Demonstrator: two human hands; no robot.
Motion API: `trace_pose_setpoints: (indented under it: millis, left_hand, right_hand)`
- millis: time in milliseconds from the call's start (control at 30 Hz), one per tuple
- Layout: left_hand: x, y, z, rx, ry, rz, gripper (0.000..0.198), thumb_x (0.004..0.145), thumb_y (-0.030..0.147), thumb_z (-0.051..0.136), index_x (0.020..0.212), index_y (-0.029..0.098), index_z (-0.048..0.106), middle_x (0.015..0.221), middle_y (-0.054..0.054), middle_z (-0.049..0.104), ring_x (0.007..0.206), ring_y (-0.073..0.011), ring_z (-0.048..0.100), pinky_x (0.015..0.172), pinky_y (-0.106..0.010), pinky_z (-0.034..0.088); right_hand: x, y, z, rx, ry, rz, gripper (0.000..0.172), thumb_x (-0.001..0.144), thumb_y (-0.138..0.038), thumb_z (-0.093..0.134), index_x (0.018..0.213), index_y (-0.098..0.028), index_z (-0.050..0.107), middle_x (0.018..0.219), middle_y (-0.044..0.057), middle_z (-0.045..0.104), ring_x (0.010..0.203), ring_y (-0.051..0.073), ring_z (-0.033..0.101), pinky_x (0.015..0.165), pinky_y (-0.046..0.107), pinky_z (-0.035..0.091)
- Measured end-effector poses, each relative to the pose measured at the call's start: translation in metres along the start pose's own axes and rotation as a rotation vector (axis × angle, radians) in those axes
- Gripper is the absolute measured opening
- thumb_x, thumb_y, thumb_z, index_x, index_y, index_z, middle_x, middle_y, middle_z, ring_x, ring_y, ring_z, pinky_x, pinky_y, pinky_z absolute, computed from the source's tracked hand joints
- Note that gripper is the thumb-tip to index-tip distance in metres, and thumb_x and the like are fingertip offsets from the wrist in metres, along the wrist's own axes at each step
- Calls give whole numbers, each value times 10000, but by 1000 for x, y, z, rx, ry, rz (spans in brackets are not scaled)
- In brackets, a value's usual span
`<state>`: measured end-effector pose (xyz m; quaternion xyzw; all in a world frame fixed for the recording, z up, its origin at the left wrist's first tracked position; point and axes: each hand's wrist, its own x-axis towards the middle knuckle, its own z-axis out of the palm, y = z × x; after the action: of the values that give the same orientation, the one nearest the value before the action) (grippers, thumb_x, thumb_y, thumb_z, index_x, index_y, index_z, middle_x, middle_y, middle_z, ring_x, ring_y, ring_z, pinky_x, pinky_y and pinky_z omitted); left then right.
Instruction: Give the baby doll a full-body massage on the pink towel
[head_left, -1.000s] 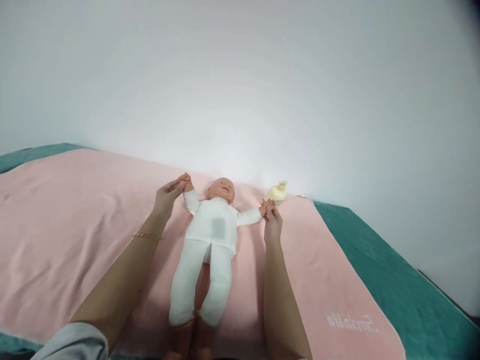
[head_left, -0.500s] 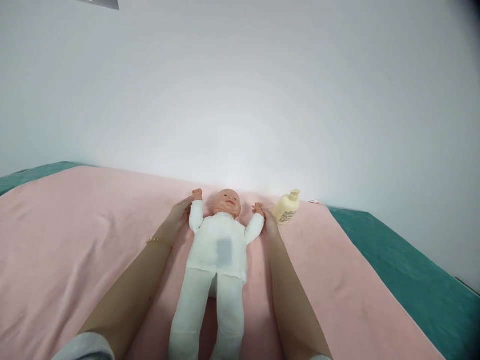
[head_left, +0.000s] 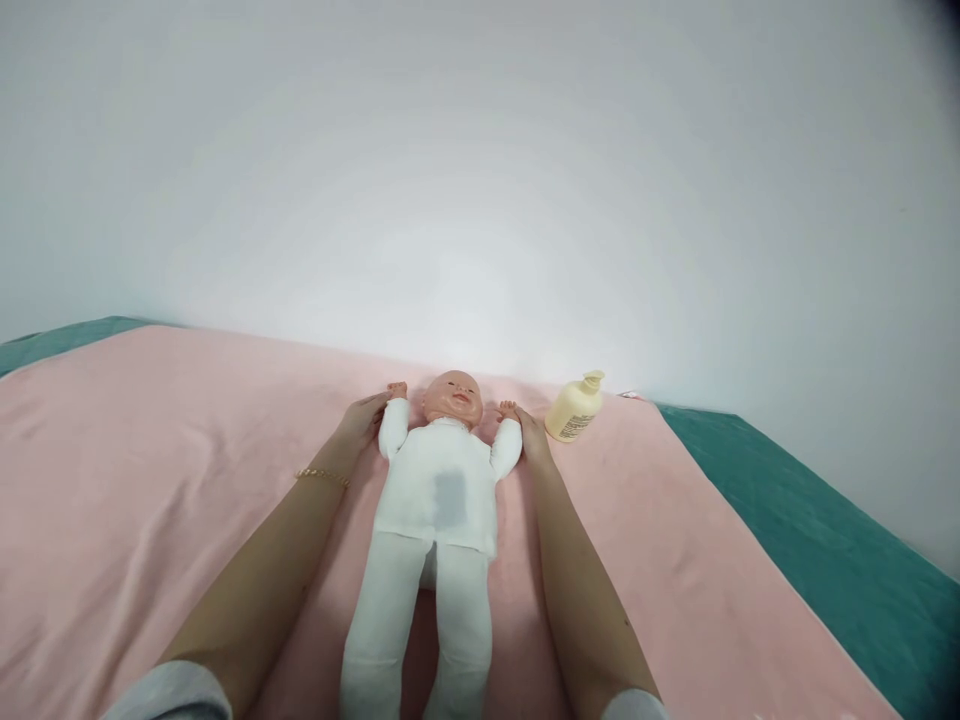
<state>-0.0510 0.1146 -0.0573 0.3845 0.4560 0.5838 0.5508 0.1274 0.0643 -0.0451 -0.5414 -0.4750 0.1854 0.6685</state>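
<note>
A bald baby doll [head_left: 442, 470] in a white top and white trousers lies on its back with both arms bent up. A grey rectangular patch shows on its chest. My left hand [head_left: 366, 418] is at the doll's raised arm on the left, fingertips closed against its wrist. On the other side, my right hand [head_left: 533, 436] holds the doll's other arm by the wrist. Parts of my fingers are hidden behind the doll's sleeves. A pale yellow pump bottle [head_left: 574, 408] stands just right of my right hand, apart from it.
Beneath the doll spreads a pink cloth [head_left: 675, 560], wrinkled on the left. A green mat [head_left: 817, 520] shows past the cloth at the right and far left. Behind the far edge rises a plain pale wall [head_left: 480, 180].
The doll's arm on the right has shifted slightly inward with my right hand, leaving more space beside the bottle. The whole view has moved a little.
</note>
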Motion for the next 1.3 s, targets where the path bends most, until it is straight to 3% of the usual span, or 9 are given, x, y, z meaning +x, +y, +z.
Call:
trace_pose_setpoints:
  millis: [100, 267, 467, 667, 933, 1167, 1300]
  left_hand:
    - [-6, 0, -1, -39, 37, -20, 274, 669, 364, 723, 785, 127, 648, 706, -82, 674, 738, -241, 671, 686, -362, 550]
    - [-21, 2, -2, -105, 137, 51, 350, 705, 427, 689, 873, 125, 635, 807, -83, 693, 782, -209, 672, 704, -316, 545]
    - [-42, 8, -5, -77, 259, 155, 469, 774, 432, 668, 1142, 146, 621, 1049, -128, 704, 916, -216, 690, 775, -316, 556]
    - [-75, 12, -15, 22, 370, 353, 614, 796, 450, 665, 1323, 164, 532, 1156, -155, 673, 1048, -235, 662, 880, -338, 540]
    - [-133, 18, -26, 191, 427, 448, 512, 790, 395, 670, 1254, 204, 569, 1201, -103, 629, 1094, -206, 610, 897, -292, 506]
    - [-188, 15, -40, 401, 480, 253, 583, 755, 424, 699, 1267, 218, 510, 1158, -101, 623, 1002, -215, 627, 820, -327, 519]
    - [-206, 15, -46, 582, 429, 153, 569, 747, 457, 693, 1236, 220, 522, 1161, -114, 640, 1010, -264, 627, 804, -366, 504]
  right_hand:
    - [7, 1, -14, 30, -7, 47, 472, 830, -469, 540, 1233, -249, 645, 938, 46, 728, 891, 290, 671, 730, 431, 555]
    - [31, 2, -61, 27, 84, 61, 481, 823, -516, 524, 1137, -180, 666, 994, 89, 717, 997, 277, 637, 806, 415, 523]
    - [36, 0, -106, 26, 128, 45, 532, 832, -538, 497, 1123, -111, 624, 1060, 152, 705, 1005, 243, 640, 893, 404, 479]
    - [4, -12, -121, -54, 253, 13, 496, 816, -509, 563, 1164, -157, 599, 1189, 132, 654, 1029, 227, 619, 891, 352, 459]
    - [-46, -31, -149, -8, 245, 98, 601, 782, -506, 624, 1277, -181, 521, 1249, 140, 602, 1080, 241, 600, 902, 362, 465]
    - [-96, -37, -171, -30, 228, 242, 786, 715, -483, 717, 1410, -241, 440, 1280, 127, 598, 1177, 268, 566, 951, 395, 454]
    - [-117, -37, -177, -117, 172, 336, 803, 711, -482, 713, 1428, -253, 433, 1238, 123, 631, 1088, 273, 623, 874, 383, 494]
